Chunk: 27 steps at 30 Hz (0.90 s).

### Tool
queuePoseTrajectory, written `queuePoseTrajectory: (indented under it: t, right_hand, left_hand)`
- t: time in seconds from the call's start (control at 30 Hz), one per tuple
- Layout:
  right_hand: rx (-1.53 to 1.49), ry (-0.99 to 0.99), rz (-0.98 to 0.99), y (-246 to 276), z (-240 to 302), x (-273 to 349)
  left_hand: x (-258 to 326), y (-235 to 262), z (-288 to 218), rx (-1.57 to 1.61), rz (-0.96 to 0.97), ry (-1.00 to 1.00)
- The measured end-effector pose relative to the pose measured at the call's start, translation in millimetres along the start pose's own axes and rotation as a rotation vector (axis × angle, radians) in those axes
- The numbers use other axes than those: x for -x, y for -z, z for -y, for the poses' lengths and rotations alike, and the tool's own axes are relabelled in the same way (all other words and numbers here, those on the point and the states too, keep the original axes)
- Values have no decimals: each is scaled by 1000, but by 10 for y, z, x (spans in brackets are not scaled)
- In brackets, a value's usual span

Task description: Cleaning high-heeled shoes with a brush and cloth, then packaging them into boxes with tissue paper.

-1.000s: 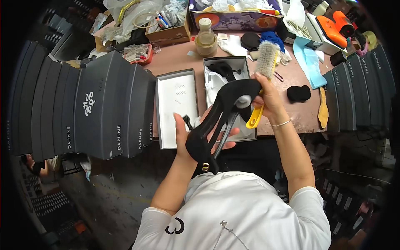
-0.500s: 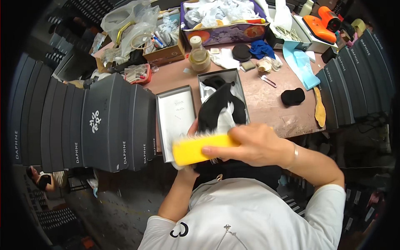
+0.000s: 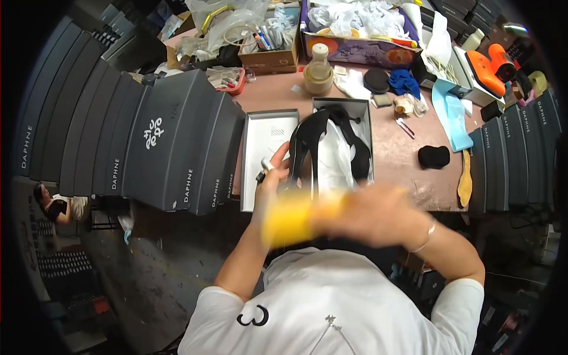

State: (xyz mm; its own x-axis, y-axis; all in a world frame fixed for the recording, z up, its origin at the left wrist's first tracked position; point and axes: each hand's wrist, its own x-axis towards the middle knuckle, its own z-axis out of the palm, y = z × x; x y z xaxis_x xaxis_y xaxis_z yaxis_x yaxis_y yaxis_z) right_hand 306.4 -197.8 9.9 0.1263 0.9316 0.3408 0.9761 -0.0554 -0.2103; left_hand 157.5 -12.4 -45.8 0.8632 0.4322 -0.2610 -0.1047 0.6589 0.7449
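Observation:
In my right hand [image 3: 378, 216] is a yellow brush [image 3: 289, 222], gripped by its block; hand and brush are smeared by motion. They pass just in front of the near end of a black shoe [image 3: 300, 145]. My left hand [image 3: 271, 180] has its fingers at that shoe's left side and seems to hold it; the brush covers part of the grip. A small pale and black piece [image 3: 264, 170] shows at this hand, its kind unclear. Another black shoe [image 3: 359, 158] lies in the open shoebox [image 3: 370, 133], beside white paper [image 3: 332, 154].
Left of the shoebox lies its pale lid [image 3: 255, 142]. Dark shoeboxes [image 3: 168, 142] stand stacked at left, and more [image 3: 515, 154] at right. A black sponge-like pad [image 3: 433, 157], a blue cloth [image 3: 404, 83], and a capped bottle [image 3: 319, 74] are on the table.
The view has shifted, so the table sits further right and higher. The brush has dropped away from over the shoe toward me, uncovering my left hand and more of both shoes.

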Motion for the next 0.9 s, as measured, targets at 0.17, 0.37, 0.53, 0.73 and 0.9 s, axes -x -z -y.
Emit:
queuePoseTrajectory:
  t: [0.17,0.37,0.53,0.73,0.9]
  right_hand:
    - [-49,-464,-164,-91,-1181,290]
    - [72,-145,41,276,-419,236]
    - [-354,-857,245,253,-916,106]
    - [-341,-1177,-7,31,-1416,412]
    - [-121,-421,-317,245,-540,145]
  left_hand:
    - [182,-15,-47,-930,18,-615]
    - [193,94,-54,-1357,278,-877]
    - [311,86,8,-1397,377,-896]
    - [325,67,-101,-1326,355,-876]
    - [106,-58,-91,-982,-30,-580]
